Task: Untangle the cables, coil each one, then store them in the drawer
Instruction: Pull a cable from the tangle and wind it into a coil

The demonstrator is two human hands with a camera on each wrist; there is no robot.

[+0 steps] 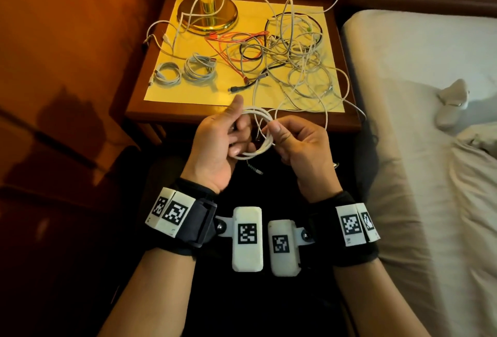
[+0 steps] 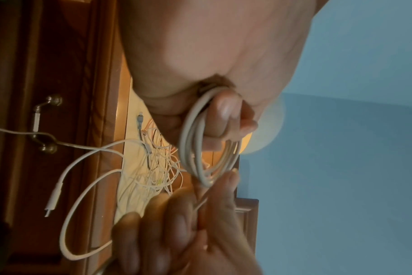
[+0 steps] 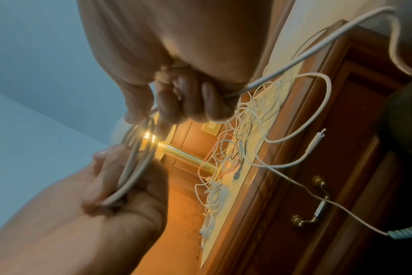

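My left hand (image 1: pixel 236 132) grips a half-wound coil of white cable (image 1: pixel 259 135) in front of the nightstand, fingers curled through its loops (image 2: pixel 200 148). My right hand (image 1: pixel 274 129) pinches the same cable at the coil's right side, and the strand runs out past its curled fingers (image 3: pixel 183 104). A loose end with a plug (image 1: pixel 256 170) hangs below the coil. A tangle of white, red and black cables (image 1: pixel 290 54) lies on the nightstand top. Two finished white coils (image 1: pixel 166 74) (image 1: pixel 200 68) lie at its front left. The drawer is closed, with its brass handle (image 3: pixel 315 210) below the top.
A brass lamp base (image 1: pixel 207 14) stands at the back left of the nightstand (image 1: pixel 242 113), with cable draped over it. A bed with white sheets (image 1: pixel 416 148) lies close on the right. Wooden panelling (image 1: pixel 67 68) fills the left.
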